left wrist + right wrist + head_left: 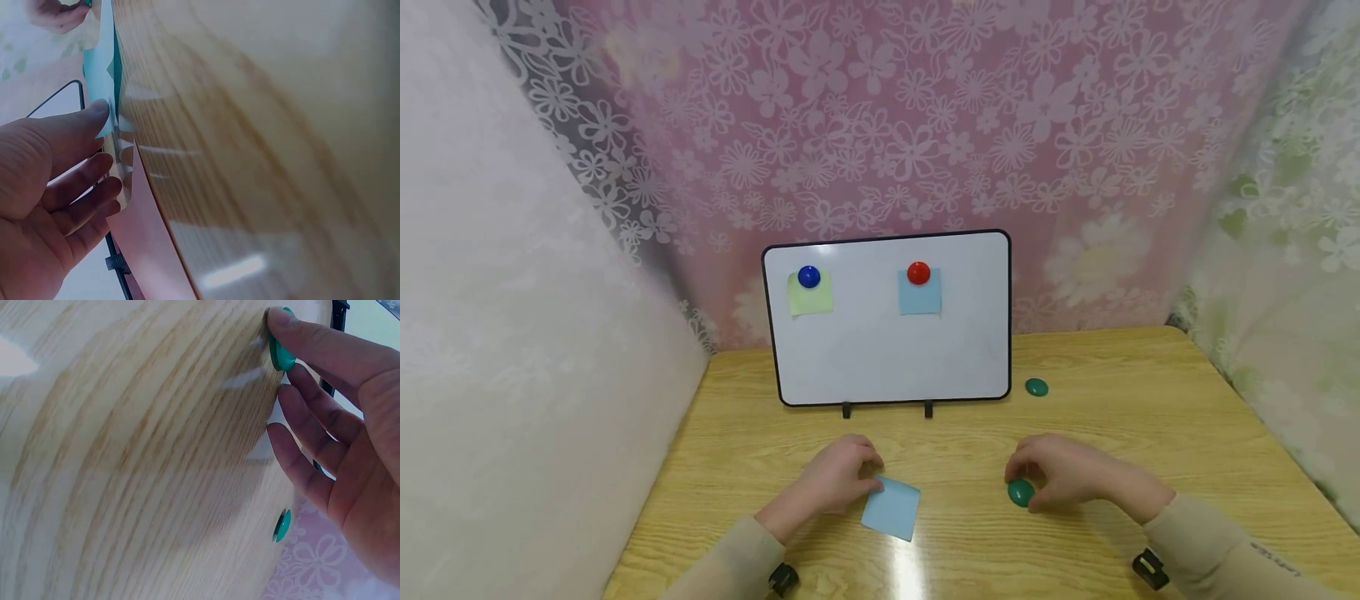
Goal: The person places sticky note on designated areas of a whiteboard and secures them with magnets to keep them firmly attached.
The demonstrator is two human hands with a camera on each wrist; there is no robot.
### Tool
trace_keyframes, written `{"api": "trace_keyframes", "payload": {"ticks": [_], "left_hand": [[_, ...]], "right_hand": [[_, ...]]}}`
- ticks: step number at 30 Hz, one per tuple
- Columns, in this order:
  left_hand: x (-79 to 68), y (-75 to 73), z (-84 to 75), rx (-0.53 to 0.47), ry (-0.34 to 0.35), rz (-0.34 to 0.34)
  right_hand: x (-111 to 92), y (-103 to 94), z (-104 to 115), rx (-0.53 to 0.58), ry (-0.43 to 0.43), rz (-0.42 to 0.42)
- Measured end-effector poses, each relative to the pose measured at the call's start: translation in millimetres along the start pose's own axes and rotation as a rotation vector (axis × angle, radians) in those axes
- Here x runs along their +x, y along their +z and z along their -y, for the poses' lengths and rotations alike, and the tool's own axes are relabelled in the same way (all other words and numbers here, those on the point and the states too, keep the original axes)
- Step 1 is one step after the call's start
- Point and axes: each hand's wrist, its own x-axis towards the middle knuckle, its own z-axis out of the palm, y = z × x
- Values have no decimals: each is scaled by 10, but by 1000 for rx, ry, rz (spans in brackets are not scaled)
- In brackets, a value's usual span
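Observation:
My left hand [841, 477] pinches the upper left corner of a light blue sticky note [892, 508], thumb on top, low over the table. Under that hand lies a pink sticky note [147, 240], mostly hidden in the head view. My right hand [1066, 469] grips a round green magnet [1020, 492] between thumb and fingers, close to the tabletop; in the right wrist view the magnet [284, 351] is tilted on its edge. Another green magnet [1037, 387] lies on the table beyond the right hand.
Behind the hands a whiteboard [857, 350] stands on two small black feet. On it, a blue magnet [808, 277] holds a yellow-green note [811, 300], and a red magnet [918, 272] holds a blue note [920, 300]. Flowered curtains [910, 125] surround the wooden table [760, 442].

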Motion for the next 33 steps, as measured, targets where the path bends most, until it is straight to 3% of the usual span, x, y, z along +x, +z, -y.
{"api": "trace_keyframes", "payload": {"ticks": [15,33], "left_hand": [[14,27,-26,-27,-31,2],[8,8,-60,-80,-50,4]], "right_hand": [[72,58,57,-115,2,-11],[22,52,-1,-76,7,-24]]}}
